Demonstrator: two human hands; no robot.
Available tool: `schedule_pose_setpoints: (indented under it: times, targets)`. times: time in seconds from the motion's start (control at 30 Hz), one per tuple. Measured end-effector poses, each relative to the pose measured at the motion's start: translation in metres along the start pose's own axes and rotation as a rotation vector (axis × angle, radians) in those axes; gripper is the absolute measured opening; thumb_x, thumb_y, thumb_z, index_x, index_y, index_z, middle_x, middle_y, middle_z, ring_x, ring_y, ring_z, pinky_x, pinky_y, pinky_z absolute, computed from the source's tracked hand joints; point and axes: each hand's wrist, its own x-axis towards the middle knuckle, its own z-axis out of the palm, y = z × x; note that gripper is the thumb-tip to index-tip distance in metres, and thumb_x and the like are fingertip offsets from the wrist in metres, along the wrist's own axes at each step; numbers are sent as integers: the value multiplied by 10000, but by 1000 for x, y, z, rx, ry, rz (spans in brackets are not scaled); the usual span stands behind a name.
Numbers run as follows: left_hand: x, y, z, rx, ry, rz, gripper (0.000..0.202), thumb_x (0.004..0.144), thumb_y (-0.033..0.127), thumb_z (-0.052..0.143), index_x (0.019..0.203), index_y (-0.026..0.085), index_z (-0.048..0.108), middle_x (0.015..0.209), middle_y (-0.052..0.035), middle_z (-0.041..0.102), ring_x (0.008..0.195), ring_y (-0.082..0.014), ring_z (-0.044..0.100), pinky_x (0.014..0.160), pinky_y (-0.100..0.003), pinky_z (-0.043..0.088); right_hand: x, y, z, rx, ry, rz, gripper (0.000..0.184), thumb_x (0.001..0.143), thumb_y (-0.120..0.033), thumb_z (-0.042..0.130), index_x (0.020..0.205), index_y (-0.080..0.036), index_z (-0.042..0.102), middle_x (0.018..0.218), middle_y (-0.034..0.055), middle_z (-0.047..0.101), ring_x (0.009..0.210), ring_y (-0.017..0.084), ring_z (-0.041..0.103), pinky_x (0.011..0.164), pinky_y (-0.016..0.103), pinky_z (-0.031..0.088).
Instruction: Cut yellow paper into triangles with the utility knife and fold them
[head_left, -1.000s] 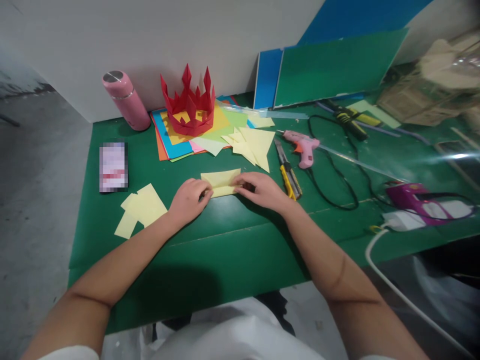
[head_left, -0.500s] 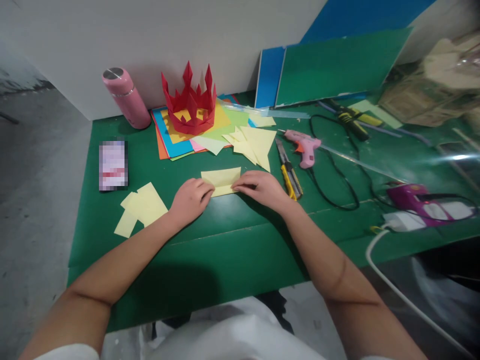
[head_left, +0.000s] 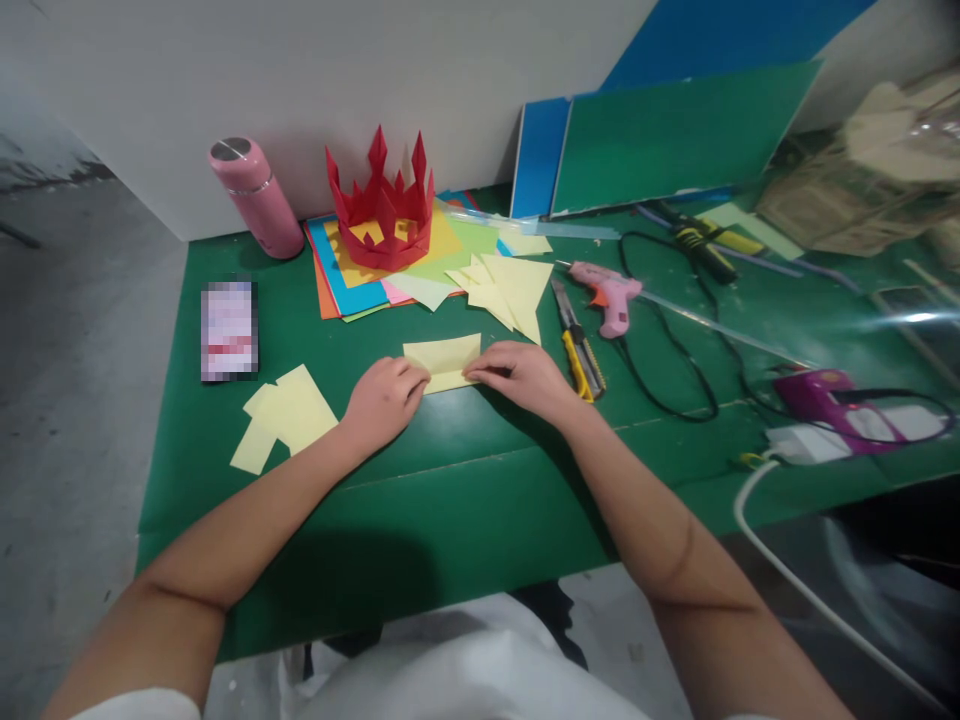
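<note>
A small pale yellow sheet of paper (head_left: pixel 444 358) lies on the green table, with a crease running across it and its front strip folded. My left hand (head_left: pixel 386 398) pinches the paper's left end between thumb and fingers. At the opposite end my right hand (head_left: pixel 525 380) grips it in the same way, fingers pressed together. More yellow paper pieces (head_left: pixel 298 410) lie beside my left forearm, some overlapping. Beyond my right hand are other cut yellow papers (head_left: pixel 517 285) and a yellow utility knife (head_left: pixel 577 345).
A red paper crown (head_left: pixel 384 225) stands on stacked coloured paper (head_left: pixel 345 290) at the back. To its left are a pink flask (head_left: pixel 259 200) and a blurred-out phone-shaped item (head_left: pixel 229 330). On the right lie a pink glue gun (head_left: pixel 611 295), its cable, and a purple power strip (head_left: pixel 825 400).
The view has shifted very slightly. Both hands keep the same hold on the yellow paper, and nothing else has visibly moved.
</note>
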Motion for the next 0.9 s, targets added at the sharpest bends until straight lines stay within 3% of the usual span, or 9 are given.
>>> schedule_pose_setpoints:
  times: [0.67, 0.9]
  targets:
    - [2, 1, 0, -55, 15, 32, 155, 904, 134, 501, 800, 151, 614, 797, -50, 623, 755, -187, 516, 716, -318, 428, 2, -3, 2, -36, 4, 44, 95, 837, -255, 660, 805, -231, 746, 777, 19, 715, 728, 162, 628, 673, 286, 462]
    - [2, 3, -4, 17, 21, 25, 226, 942, 204, 472, 793, 144, 631, 842, -77, 560, 775, -192, 467, 695, -313, 405, 2, -4, 2, -46, 7, 46, 87, 836, -250, 666, 801, -229, 743, 759, 14, 706, 709, 151, 618, 661, 273, 453]
